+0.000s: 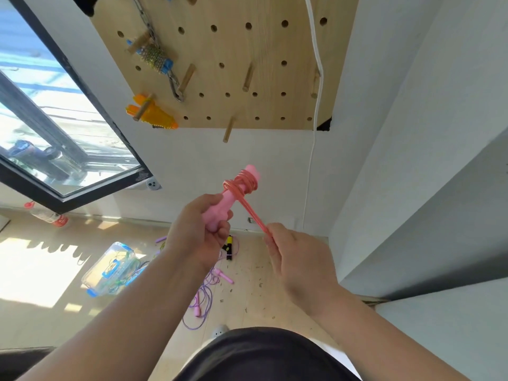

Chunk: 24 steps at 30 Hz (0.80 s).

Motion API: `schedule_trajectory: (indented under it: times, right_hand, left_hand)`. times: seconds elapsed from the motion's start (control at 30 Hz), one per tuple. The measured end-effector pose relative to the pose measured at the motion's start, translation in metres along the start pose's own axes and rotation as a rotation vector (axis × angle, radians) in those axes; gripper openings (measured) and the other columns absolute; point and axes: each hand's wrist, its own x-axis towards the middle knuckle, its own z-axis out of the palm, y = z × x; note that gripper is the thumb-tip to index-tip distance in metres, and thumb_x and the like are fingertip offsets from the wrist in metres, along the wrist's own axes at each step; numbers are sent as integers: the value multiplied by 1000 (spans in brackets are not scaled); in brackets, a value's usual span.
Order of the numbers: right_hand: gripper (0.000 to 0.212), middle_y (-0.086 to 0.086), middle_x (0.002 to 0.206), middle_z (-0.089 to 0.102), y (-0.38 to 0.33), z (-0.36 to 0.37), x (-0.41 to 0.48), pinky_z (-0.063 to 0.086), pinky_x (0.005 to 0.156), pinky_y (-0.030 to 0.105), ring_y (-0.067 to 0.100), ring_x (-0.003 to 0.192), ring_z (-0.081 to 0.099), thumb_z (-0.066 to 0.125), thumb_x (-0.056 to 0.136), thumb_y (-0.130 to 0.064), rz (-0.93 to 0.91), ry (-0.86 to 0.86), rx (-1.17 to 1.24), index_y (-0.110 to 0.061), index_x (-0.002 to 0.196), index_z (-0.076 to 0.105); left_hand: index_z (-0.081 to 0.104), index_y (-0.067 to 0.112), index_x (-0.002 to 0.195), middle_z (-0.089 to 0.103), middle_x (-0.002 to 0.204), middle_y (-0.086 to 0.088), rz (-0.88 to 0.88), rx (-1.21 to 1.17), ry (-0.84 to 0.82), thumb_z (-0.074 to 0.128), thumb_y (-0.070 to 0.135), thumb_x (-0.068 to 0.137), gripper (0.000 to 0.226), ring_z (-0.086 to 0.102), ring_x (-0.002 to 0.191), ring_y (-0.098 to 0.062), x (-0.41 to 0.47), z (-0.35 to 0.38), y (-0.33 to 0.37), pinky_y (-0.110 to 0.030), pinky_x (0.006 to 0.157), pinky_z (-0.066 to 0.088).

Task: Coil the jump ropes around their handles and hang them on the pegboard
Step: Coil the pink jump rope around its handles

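My left hand (202, 229) grips the lower end of the pink jump-rope handles (220, 204), held tilted up to the right. Several turns of pink rope (243, 184) are coiled round their upper part. A taut stretch of that rope runs down to my right hand (297, 259), which pinches it between curled fingers. The wooden pegboard (233, 64) hangs on the wall above, with bare pegs (248, 77) in its middle. An orange coiled rope (154, 112) and a blue-handled beaded rope (154, 56) hang on its left pegs.
On the floor lie a purple rope with pink handles (204, 295), a yellow-black handle (229, 247) and a clear plastic box with blue clasps (112, 268) holding more ropes. A white cable (316, 78) hangs down the pegboard's right side. A window (55, 119) is on the left.
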Motion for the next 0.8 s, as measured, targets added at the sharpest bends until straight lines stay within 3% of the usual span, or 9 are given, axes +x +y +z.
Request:
schedule_trajectory:
  times: [0.1, 0.17, 0.23, 0.4, 0.47, 0.53, 0.6, 0.7, 0.8]
  right_hand:
    - [42, -14, 66, 57, 10, 0, 1, 47, 59, 31, 8, 62, 55, 29, 105, -52, 147, 19, 349, -33, 111, 65]
    - [34, -15, 63, 54, 14, -2, 3, 44, 62, 30, 5, 60, 50, 37, 105, -49, 262, -79, 705, -37, 106, 69]
    - [29, -12, 61, 47, 17, -6, 9, 39, 61, 28, 7, 59, 44, 44, 105, -39, 281, -165, 839, -38, 97, 72]
    - [29, -24, 75, 68, 50, -20, 35, 44, 70, 24, -7, 73, 60, 61, 100, -14, 144, -456, 749, -35, 85, 75]
    - [25, -9, 70, 69, 60, -33, 49, 44, 64, 29, 2, 66, 58, 72, 92, -14, 121, -582, 644, -34, 76, 76]
    - [6, 3, 77, 72, 57, -41, 62, 49, 68, 32, 15, 71, 64, 79, 86, -28, 65, -686, 514, -24, 82, 77]
    - [14, -4, 81, 73, 45, -41, 71, 51, 73, 28, 10, 77, 67, 80, 85, -34, 4, -705, 382, -21, 87, 76]
    - [15, -6, 87, 73, 20, -36, 75, 51, 76, 31, 11, 83, 65, 73, 90, -34, -63, -592, 182, -19, 92, 75]
    - [17, -5, 93, 68, 2, -28, 64, 48, 79, 35, 15, 87, 60, 61, 97, -35, 0, -448, 151, -22, 94, 71]
  left_hand:
    - [59, 4, 96, 56, 71, -15, -19, -38, -80, 58, 14, 92, 11, 37, 53, -16, -9, 1, 1, -17, 38, 38]
    - [60, 3, 97, 57, 74, -16, -35, -60, -161, 62, 15, 85, 17, 39, 53, -17, -16, 0, 1, -18, 38, 37]
    - [61, 3, 96, 58, 76, -15, -67, -41, -287, 67, 18, 74, 27, 41, 51, -16, -22, -2, 1, -18, 37, 36]
    - [72, 0, 79, 61, 68, -17, -38, 429, -513, 72, 16, 64, 22, 46, 47, -18, -25, -16, 5, -20, 37, 31]
    - [72, -6, 87, 61, 70, -17, -21, 672, -581, 82, 20, 59, 39, 46, 48, -19, -22, -24, 5, -20, 40, 31]
    - [77, 0, 87, 60, 72, -14, 11, 931, -594, 90, 19, 64, 33, 46, 50, -18, -25, -25, 1, -23, 43, 32]
    - [80, 12, 81, 64, 71, -10, 95, 1114, -499, 90, 16, 70, 16, 51, 50, -15, -26, -21, -7, -24, 42, 37]
    - [77, 27, 75, 71, 71, 6, 350, 1362, -272, 89, 27, 66, 15, 66, 62, -9, -17, -15, -17, -22, 48, 49]
    - [74, 29, 76, 72, 74, 7, 471, 1346, -98, 88, 34, 66, 18, 66, 67, -11, -3, -14, -17, -20, 55, 49]
